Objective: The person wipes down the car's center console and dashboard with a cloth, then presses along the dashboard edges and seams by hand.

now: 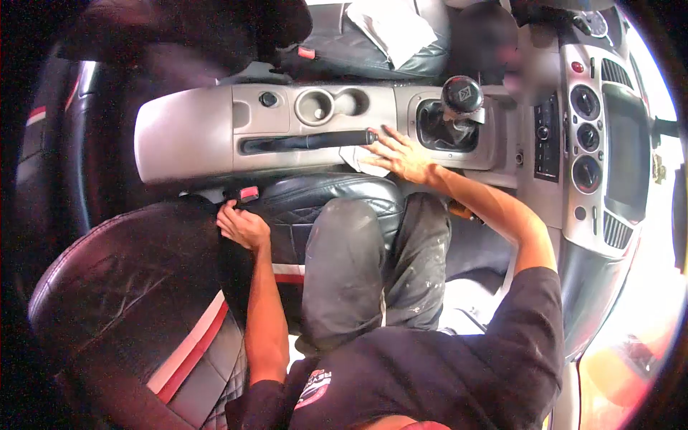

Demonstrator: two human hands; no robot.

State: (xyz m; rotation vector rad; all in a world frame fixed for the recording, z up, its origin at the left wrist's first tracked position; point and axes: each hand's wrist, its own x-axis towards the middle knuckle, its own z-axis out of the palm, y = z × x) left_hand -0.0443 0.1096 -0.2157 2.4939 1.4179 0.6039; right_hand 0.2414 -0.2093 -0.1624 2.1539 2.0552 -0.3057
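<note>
The open right hand (pixel 403 158) spreads over white cloth (pixel 364 163), perhaps steadying it, while the left hand (pixel 246 227), grip unclear, curls near a red-buttoned buckle (pixel 249 194).

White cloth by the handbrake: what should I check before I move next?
1. Right hand on the cloth: ok.
2. All its fingers over the cloth: not ok, some reach past it by the handbrake lever's tip.
3. Gear knob untouched by both hands: ok.
4. Left hand off the seat-belt buckle: cannot tell, very close.
5. Surface under the cloth clean: cannot tell, covered.
</note>
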